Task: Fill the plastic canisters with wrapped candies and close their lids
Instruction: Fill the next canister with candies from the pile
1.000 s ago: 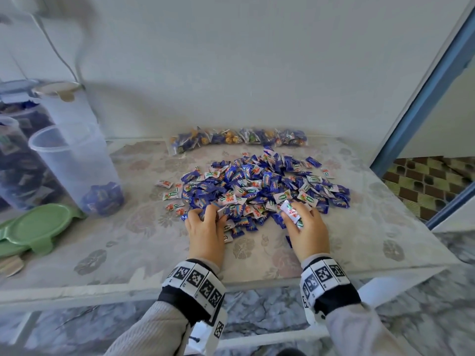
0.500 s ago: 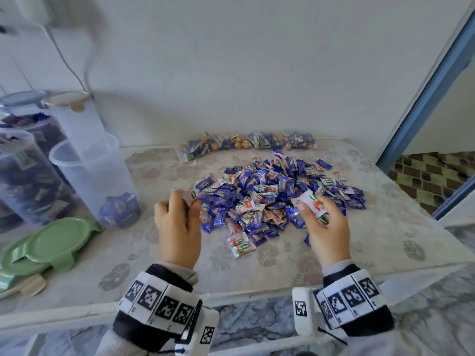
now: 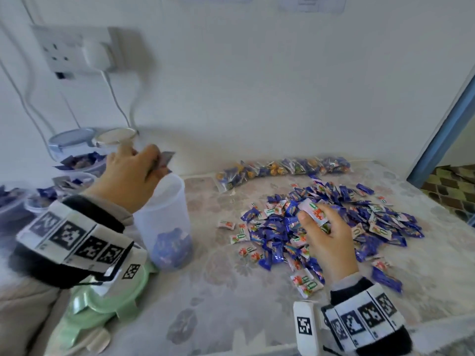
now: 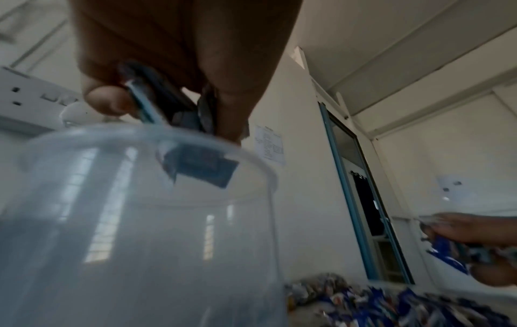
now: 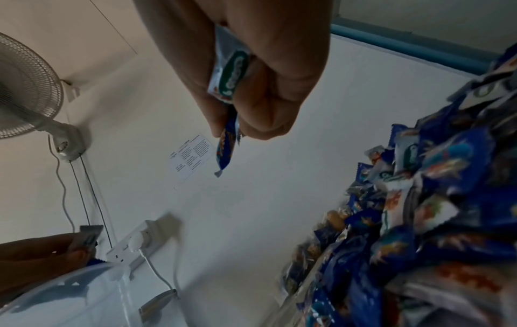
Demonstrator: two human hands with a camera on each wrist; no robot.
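Note:
An open clear plastic canister stands left of centre with a few blue candies at its bottom. My left hand hovers over its mouth and grips several wrapped candies. In the left wrist view the fingers pinch the wrappers above the canister, and one blue candy sits just inside the rim. My right hand is over the candy pile, holding a white-green candy and a blue candy.
Green lids lie at the front left. Filled canisters stand behind at the left. A bagged strip of candies lies along the wall. A wall socket with a plugged charger is above. The table's front edge is near my wrists.
My left hand lifted off the pile's left side and swung left and up over the canister with candies. My right hand stayed at the pile, raised slightly with its candies.

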